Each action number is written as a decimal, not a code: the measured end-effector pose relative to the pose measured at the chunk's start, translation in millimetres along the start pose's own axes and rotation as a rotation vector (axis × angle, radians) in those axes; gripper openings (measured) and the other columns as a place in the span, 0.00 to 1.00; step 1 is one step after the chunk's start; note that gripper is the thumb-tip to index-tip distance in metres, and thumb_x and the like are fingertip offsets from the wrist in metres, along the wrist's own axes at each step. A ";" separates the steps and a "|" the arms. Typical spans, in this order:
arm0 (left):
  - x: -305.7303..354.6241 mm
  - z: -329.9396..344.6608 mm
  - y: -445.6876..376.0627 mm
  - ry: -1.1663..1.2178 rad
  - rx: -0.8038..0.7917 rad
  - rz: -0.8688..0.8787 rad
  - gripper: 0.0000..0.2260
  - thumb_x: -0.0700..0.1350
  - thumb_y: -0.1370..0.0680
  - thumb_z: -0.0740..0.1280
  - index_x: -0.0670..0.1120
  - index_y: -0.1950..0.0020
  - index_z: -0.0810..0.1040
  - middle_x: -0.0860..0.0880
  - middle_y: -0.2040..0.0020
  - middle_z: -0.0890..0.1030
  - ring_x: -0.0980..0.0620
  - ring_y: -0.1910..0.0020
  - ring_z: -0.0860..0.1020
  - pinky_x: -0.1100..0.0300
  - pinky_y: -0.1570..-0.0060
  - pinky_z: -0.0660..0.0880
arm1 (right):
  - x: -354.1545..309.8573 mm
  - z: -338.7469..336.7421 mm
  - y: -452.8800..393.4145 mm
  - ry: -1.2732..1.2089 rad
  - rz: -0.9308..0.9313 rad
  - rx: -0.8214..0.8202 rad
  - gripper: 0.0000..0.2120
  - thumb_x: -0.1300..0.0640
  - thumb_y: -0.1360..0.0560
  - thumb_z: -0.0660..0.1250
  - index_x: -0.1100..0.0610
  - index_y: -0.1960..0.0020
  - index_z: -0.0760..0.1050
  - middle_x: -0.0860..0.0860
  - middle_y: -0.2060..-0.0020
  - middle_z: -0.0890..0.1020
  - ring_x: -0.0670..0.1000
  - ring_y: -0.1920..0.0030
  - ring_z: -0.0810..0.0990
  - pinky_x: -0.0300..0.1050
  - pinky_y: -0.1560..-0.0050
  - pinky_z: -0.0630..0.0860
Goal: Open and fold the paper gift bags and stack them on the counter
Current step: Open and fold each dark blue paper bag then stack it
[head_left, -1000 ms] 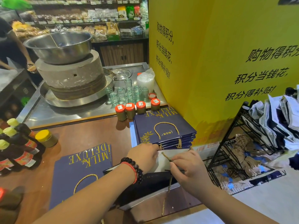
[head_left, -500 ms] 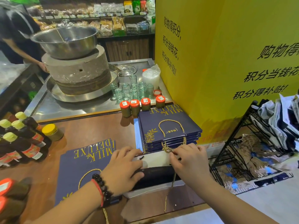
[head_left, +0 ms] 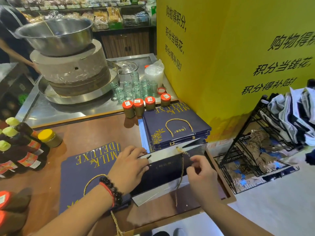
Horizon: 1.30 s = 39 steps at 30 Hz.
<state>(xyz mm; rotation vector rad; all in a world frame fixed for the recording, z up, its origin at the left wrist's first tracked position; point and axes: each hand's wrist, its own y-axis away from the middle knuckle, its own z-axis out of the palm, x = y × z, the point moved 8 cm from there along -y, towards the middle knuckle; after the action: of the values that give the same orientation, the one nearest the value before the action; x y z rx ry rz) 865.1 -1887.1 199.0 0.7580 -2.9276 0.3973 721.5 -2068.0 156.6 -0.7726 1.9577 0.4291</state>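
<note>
Left hand (head_left: 130,168) flat on gift bag (head_left: 163,174), right hand (head_left: 202,174) fingers pinching cord (head_left: 182,169)

A yellow wall (head_left: 238,48) rises beside stocked shop shelves (head_left: 109,16) and a pale floor (head_left: 272,201).

A wooden counter (head_left: 95,133) is filling the lower left of the frame. At lower centre, a half-folded bag (head_left: 167,169) is lying on it, with the left hand (head_left: 129,167) resting on the bag's left end and the right hand (head_left: 201,174) at its right end. A flat bag (head_left: 81,169) is lying to the left, partly under the left wrist. A stack of bags (head_left: 173,126) is sitting just behind the half-folded bag. Four jars (head_left: 144,106) are standing in a row behind the stack. Bottles (head_left: 15,145) are crowding the left edge. A wire rack (head_left: 252,147) is standing at right.
</note>
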 end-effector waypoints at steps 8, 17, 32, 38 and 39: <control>4.6 -1.2 4.9 -0.014 0.027 0.035 0.05 0.45 0.32 0.76 0.49 0.60 0.81 0.49 0.47 0.80 0.42 0.47 0.74 0.45 0.55 0.78 | 48.2 50.2 1.7 0.127 0.138 -0.248 0.07 0.56 0.22 0.65 0.48 0.58 0.73 0.47 0.67 0.77 0.47 0.65 0.77 0.42 0.65 0.72; 6.0 -0.4 7.6 0.007 0.076 0.045 0.05 0.43 0.31 0.76 0.47 0.58 0.81 0.47 0.49 0.80 0.43 0.48 0.73 0.47 0.54 0.78 | 178.2 34.6 40.1 0.321 0.417 -0.205 0.11 0.54 0.22 0.65 0.47 0.64 0.74 0.47 0.68 0.77 0.46 0.69 0.75 0.37 0.65 0.74; 8.0 0.2 7.8 -0.030 0.059 -0.016 0.03 0.45 0.29 0.73 0.47 0.60 0.81 0.50 0.49 0.81 0.44 0.48 0.73 0.47 0.53 0.77 | 249.5 -8.4 83.9 0.482 0.709 -0.280 0.09 0.58 0.26 0.64 0.57 0.63 0.79 0.52 0.67 0.82 0.52 0.67 0.82 0.44 0.63 0.80; 11.6 -1.2 10.8 -0.040 0.068 -0.030 0.03 0.46 0.29 0.73 0.48 0.59 0.82 0.50 0.50 0.81 0.44 0.49 0.74 0.48 0.54 0.78 | 231.3 12.8 84.4 0.282 0.778 -0.317 0.01 0.63 0.27 0.68 0.61 0.57 0.78 0.56 0.65 0.82 0.53 0.70 0.82 0.43 0.68 0.79; 11.7 -0.6 11.1 -0.040 0.070 -0.031 0.03 0.46 0.28 0.72 0.48 0.59 0.82 0.50 0.50 0.81 0.44 0.49 0.74 0.48 0.54 0.78 | 220.3 19.4 81.6 0.179 0.782 -0.296 0.03 0.63 0.26 0.67 0.62 0.56 0.79 0.57 0.65 0.82 0.54 0.71 0.81 0.45 0.67 0.79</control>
<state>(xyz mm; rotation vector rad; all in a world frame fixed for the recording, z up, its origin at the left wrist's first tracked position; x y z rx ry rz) 849.5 -1883.1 198.8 0.8281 -2.9486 0.4906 603.0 -2071.2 -47.2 -0.1843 2.3532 1.1641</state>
